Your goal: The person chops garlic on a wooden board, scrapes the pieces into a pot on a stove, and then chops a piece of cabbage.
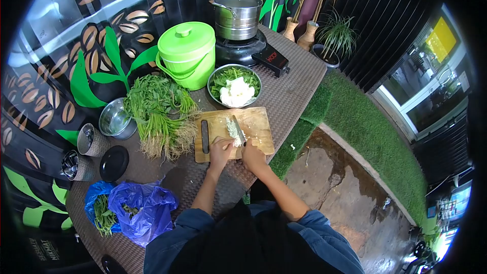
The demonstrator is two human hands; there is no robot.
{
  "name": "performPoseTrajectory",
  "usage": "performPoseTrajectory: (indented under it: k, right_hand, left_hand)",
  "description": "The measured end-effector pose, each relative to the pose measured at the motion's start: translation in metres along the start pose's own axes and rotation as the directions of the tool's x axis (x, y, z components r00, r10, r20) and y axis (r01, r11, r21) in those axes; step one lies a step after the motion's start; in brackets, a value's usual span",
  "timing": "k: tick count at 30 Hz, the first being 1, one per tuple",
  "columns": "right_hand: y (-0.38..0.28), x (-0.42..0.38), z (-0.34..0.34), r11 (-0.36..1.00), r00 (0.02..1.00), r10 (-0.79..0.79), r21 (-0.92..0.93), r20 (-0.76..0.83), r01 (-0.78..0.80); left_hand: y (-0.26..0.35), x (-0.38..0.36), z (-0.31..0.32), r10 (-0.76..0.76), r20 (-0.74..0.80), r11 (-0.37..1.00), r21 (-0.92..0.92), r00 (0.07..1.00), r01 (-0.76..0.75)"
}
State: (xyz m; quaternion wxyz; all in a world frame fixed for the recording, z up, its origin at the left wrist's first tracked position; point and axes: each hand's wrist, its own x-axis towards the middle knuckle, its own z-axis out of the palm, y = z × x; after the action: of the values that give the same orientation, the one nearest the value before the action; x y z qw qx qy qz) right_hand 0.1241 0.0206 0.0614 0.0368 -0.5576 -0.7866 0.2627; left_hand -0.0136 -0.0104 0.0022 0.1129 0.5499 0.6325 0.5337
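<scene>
A wooden cutting board (259, 143) lies on the brown textured table. My right hand (253, 157) is closed round the handle of a knife (238, 127), whose blade points away from me over the board. Beside the blade lies a pile of finely chopped white pieces (232, 128). My left hand (221, 151) has its fingers pressed together at the near end of the pile; what they hold, if anything, is too small to make out. Just beyond the board stands a metal bowl (211, 91) of green leaves with a white mass (237, 92) on top.
Leafy greens with roots (161, 114) lie left of the board. Behind stand a green lidded bucket (186, 53) and a metal pot (237, 20) on a black stove (236, 50). Further left are a steel bowl (118, 119), two utensil holders (93, 142) and plastic bags (144, 213).
</scene>
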Motion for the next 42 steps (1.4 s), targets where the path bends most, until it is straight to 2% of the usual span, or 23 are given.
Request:
performPoseTrajectory:
  k: [2,4,5,8,10,12,14,15,17,19,23,26,29,31,32,34,39,42]
  right_hand:
    - [0.000,-0.004,0.006,1.000,0.999,0.015,0.025,0.048,-0.016]
    - [0.002,-0.011,0.027,0.994,0.996,0.055,0.093,-0.064,-0.049]
    - [0.003,-0.009,0.031,0.995,0.996,0.056,0.091,-0.065,-0.050]
    - [0.003,-0.006,0.029,0.991,0.997,0.062,0.121,-0.039,-0.057]
    - [0.004,0.001,0.013,0.998,1.000,0.023,0.063,0.007,-0.024]
    - [0.002,-0.004,0.011,0.998,1.000,0.019,0.062,0.000,-0.019]
    - [-0.001,-0.011,0.019,0.998,1.000,0.014,0.061,-0.005,-0.013]
    - [-0.004,-0.016,0.030,0.999,0.998,0.012,0.037,-0.057,-0.010]
    - [-0.001,-0.012,0.042,1.000,0.994,0.012,0.016,-0.108,-0.010]
    - [-0.001,-0.004,0.038,0.999,0.991,-0.035,-0.036,-0.130,0.031]
    - [-0.003,-0.009,0.023,0.997,0.995,-0.065,-0.039,-0.080,0.062]
    - [0.000,-0.012,0.040,0.998,0.996,0.033,0.054,-0.086,-0.029]
    - [-0.005,-0.010,0.030,0.992,0.996,0.047,0.124,-0.073,-0.038]
    - [-0.005,-0.008,0.021,1.000,0.999,0.007,-0.003,-0.037,-0.007]
    - [-0.008,-0.009,0.023,1.000,0.999,0.003,-0.003,-0.040,-0.003]
    - [-0.010,-0.015,0.035,1.000,0.994,0.022,0.019,-0.103,-0.020]
    - [-0.002,-0.009,0.040,0.999,0.996,0.009,0.044,-0.088,-0.005]
    - [-0.007,-0.009,0.040,0.999,0.996,0.019,0.046,-0.090,-0.015]
  left_hand:
    - [0.000,-0.002,-0.002,-0.093,0.034,0.996,-0.002,0.995,0.093]
    - [-0.004,-0.003,0.003,-0.116,0.008,0.992,-0.044,0.993,0.116]
    - [-0.007,-0.004,0.006,-0.139,-0.017,0.987,-0.086,0.990,0.137]
    - [-0.003,0.000,0.004,-0.089,-0.010,0.992,-0.095,0.996,0.088]
    - [-0.002,-0.002,0.004,-0.118,-0.002,0.986,-0.118,0.993,0.117]
    - [-0.004,-0.001,0.004,-0.147,-0.003,0.979,-0.140,0.989,0.145]
    - [-0.011,-0.002,0.004,-0.108,0.020,0.992,-0.066,0.994,0.109]
    - [-0.011,-0.002,0.005,-0.109,0.018,0.992,-0.068,0.994,0.110]
    - [-0.012,-0.003,0.008,-0.157,0.004,0.975,-0.158,0.988,0.156]
    - [-0.004,0.001,0.003,-0.165,0.018,0.976,-0.140,0.986,0.166]
    - [0.003,0.003,-0.002,-0.162,0.046,0.981,-0.105,0.986,0.166]
    - [0.003,0.001,0.000,-0.226,0.053,0.969,-0.086,0.973,0.230]
    - [-0.001,0.000,0.004,-0.160,0.015,0.981,-0.107,0.987,0.161]
    - [-0.006,-0.002,0.008,-0.137,0.002,0.979,-0.156,0.991,0.135]
    - [-0.009,-0.001,0.009,-0.113,-0.019,0.973,-0.204,0.993,0.107]
    - [-0.011,-0.002,0.009,-0.135,-0.009,0.971,-0.199,0.991,0.130]
    - [-0.010,-0.003,0.009,-0.158,0.018,0.976,-0.151,0.987,0.159]
    - [-0.003,-0.002,0.006,-0.120,-0.019,0.967,-0.230,0.993,0.112]
